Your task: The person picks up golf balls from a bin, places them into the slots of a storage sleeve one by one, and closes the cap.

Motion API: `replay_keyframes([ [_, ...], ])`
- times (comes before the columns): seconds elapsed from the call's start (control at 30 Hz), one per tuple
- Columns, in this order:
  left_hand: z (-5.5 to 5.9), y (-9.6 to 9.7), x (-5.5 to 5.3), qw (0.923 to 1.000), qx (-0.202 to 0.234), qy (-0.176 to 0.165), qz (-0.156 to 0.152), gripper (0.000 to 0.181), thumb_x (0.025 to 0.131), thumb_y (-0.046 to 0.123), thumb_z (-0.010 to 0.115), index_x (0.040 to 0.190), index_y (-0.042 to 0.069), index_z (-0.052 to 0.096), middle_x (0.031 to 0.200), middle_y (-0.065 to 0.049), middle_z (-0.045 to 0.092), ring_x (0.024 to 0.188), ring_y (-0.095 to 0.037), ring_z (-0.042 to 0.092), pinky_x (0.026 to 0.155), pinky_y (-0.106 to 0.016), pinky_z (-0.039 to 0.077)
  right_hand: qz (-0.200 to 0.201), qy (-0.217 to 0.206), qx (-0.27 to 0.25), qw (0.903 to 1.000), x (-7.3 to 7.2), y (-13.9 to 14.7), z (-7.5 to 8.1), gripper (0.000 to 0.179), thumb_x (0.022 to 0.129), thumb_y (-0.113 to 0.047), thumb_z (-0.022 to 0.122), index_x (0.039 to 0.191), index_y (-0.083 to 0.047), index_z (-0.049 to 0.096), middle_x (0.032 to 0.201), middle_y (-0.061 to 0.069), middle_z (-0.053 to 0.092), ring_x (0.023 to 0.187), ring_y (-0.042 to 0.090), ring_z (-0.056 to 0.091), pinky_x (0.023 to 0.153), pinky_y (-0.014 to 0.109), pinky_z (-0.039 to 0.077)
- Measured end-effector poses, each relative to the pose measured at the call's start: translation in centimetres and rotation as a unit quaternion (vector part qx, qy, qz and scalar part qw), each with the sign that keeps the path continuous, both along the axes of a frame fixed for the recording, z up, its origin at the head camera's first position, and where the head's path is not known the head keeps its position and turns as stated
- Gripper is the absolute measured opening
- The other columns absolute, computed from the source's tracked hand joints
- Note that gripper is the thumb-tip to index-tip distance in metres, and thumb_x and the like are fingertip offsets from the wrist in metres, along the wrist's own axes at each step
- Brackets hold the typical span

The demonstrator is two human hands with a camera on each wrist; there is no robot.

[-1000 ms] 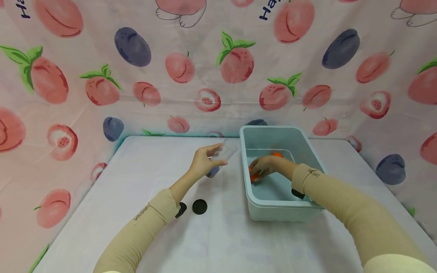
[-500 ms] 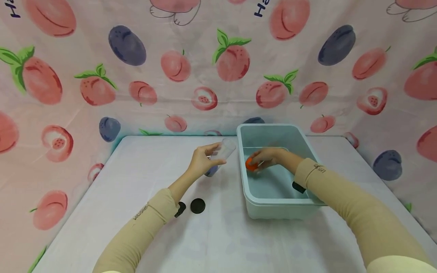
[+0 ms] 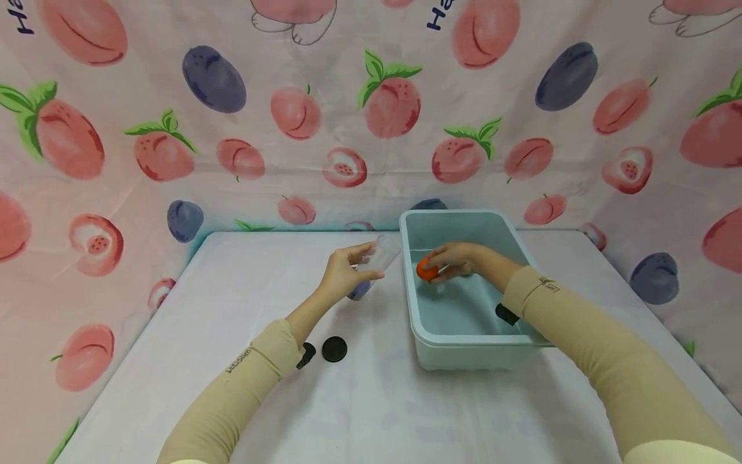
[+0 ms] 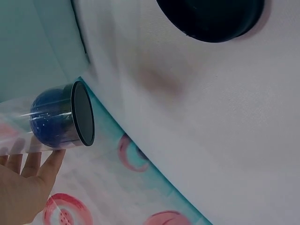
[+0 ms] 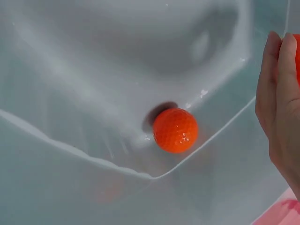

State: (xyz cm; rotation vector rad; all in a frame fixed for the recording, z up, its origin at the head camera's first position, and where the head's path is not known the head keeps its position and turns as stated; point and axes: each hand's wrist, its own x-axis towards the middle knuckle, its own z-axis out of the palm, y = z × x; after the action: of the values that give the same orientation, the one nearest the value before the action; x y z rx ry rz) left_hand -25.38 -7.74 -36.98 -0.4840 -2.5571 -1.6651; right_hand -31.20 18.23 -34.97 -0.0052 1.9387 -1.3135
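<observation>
My left hand (image 3: 343,274) grips a clear plastic tube (image 3: 384,253), tilted with its open end up and to the right. At the tube's lower end is a black cap (image 4: 83,114), and a blue ball (image 4: 48,117) lies against it inside. Reaching into the pale blue bin (image 3: 481,339), my right hand (image 3: 459,259) pinches an orange ball (image 3: 427,270) near the left wall. A second orange ball, a dimpled golf ball (image 5: 175,131), rests in a corner of the bin in the right wrist view; the head view hides it behind my right hand.
A round black lid (image 3: 334,349) lies on the white table (image 3: 243,277) beside my left wrist. The bin stands on the right half of the table, and a fruit-print cloth (image 3: 324,64) hangs behind.
My right hand has raised the orange ball along the bin's left side, toward the back. The other orange ball has gone out of sight in the head view. My left hand holds the tube still.
</observation>
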Motion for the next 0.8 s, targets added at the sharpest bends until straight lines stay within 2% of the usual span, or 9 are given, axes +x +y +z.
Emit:
replay_keyframes([
  [0.1, 0.0, 0.0, 0.1, 1.0, -0.004, -0.001, 0.0, 0.063, 0.073, 0.013, 0.081, 0.131, 0.011, 0.057, 0.127, -0.011, 0.062, 0.116, -0.029, 0.059, 0.095, -0.044, 0.05, -0.016, 0.006, 0.01, 0.9998, 0.3, -0.2, 0.5, 0.06, 0.094, -0.008, 0.053, 0.145, 0.005, 0.024, 0.137, 0.028, 0.035, 0.102, 0.025, 0.057, 0.096, 0.032, 0.05],
  [0.2, 0.0, 0.0, 0.1, 1.0, -0.003, -0.002, 0.001, 0.062, 0.073, 0.013, 0.081, 0.131, 0.011, 0.057, 0.126, -0.011, 0.062, 0.116, -0.029, 0.059, 0.094, -0.044, 0.051, -0.024, 0.009, 0.009, 0.9996, 0.5, -0.4, 1.0, 0.056, 0.096, -0.007, 0.048, 0.145, 0.005, 0.023, 0.135, 0.026, 0.035, 0.096, 0.022, 0.058, 0.097, 0.032, 0.049],
  [0.5, 0.1, 0.2, 0.1, 1.0, 0.002, 0.008, -0.005, 0.062, 0.073, 0.011, 0.081, 0.131, 0.008, 0.057, 0.125, -0.013, 0.062, 0.115, -0.031, 0.06, 0.097, -0.047, 0.048, -0.064, 0.002, -0.031, 0.9975, 0.2, -0.2, 1.7, 0.054, 0.097, -0.007, 0.047, 0.145, 0.004, 0.025, 0.125, 0.017, 0.04, 0.102, 0.024, 0.053, 0.094, 0.03, 0.051],
  [0.6, 0.1, 0.1, 0.1, 0.9999, 0.002, 0.008, -0.006, 0.062, 0.073, 0.01, 0.08, 0.131, 0.007, 0.056, 0.126, -0.015, 0.061, 0.115, -0.033, 0.059, 0.098, -0.049, 0.047, -0.068, 0.004, -0.048, 0.9966, 0.1, 0.0, 1.9, 0.051, 0.098, -0.007, 0.047, 0.143, 0.004, 0.027, 0.121, 0.015, 0.043, 0.097, 0.022, 0.056, 0.094, 0.03, 0.051],
  [0.7, 0.1, 0.1, 0.0, 0.9999, 0.001, 0.009, -0.005, 0.062, 0.074, 0.01, 0.08, 0.131, 0.007, 0.057, 0.126, -0.016, 0.061, 0.115, -0.034, 0.059, 0.098, -0.05, 0.046, -0.072, 0.008, -0.07, 0.9949, 0.3, 0.2, 2.3, 0.05, 0.097, -0.008, 0.047, 0.142, 0.004, 0.028, 0.119, 0.013, 0.045, 0.092, 0.019, 0.06, 0.089, 0.027, 0.054],
  [0.8, 0.0, 0.3, -0.1, 0.9999, 0.005, 0.011, -0.011, 0.061, 0.074, 0.009, 0.08, 0.13, 0.006, 0.056, 0.127, -0.018, 0.06, 0.115, -0.037, 0.059, 0.098, -0.051, 0.046, -0.091, 0.006, -0.09, 0.9917, 0.6, 0.3, 2.8, 0.049, 0.097, -0.008, 0.047, 0.142, 0.003, 0.029, 0.117, 0.012, 0.046, 0.089, 0.017, 0.061, 0.086, 0.026, 0.055],
])
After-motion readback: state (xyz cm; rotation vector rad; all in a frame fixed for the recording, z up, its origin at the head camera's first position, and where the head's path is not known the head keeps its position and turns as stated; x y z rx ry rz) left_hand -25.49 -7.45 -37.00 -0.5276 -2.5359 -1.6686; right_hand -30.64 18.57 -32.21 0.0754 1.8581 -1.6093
